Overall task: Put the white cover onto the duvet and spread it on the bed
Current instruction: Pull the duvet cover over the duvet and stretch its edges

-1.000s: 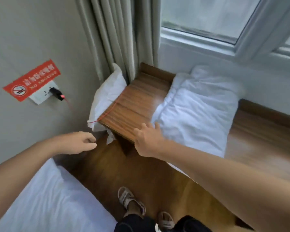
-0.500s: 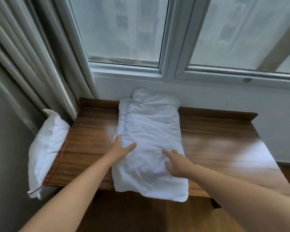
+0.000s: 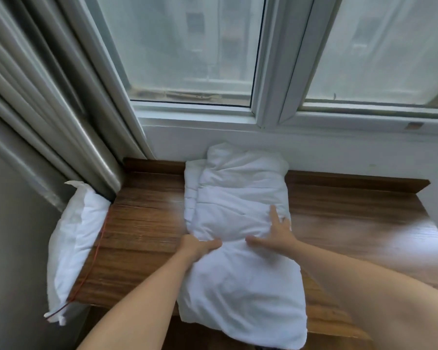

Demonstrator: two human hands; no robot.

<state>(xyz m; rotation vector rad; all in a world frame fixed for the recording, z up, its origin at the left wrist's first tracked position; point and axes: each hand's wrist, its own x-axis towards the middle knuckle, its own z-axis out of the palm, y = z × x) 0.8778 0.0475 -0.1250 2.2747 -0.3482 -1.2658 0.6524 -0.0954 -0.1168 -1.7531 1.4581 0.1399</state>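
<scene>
Landmark: wooden window ledge (image 3: 147, 223), running below the window (image 3: 192, 51).
Duvet (image 3: 240, 223): white, folded into a thick bundle; lies on the ledge near its middle, far end against the wall under the window, near end overhanging the ledge's front edge.
Left hand (image 3: 196, 247): at the bundle's left edge, about mid-length; fingers curled into the fabric, thumb on top, pinching a fold.
Right hand (image 3: 276, 233): on top of the bundle, right of the left hand; fingers straight and spread, palm pressed flat on the fabric.
Pillow (image 3: 74, 246): white, wedged upright against the ledge's left end.
Red cord (image 3: 94, 258): runs along the ledge's left edge beside the pillow.
Curtain (image 3: 48, 97): hangs above the ledge's left rear corner.
</scene>
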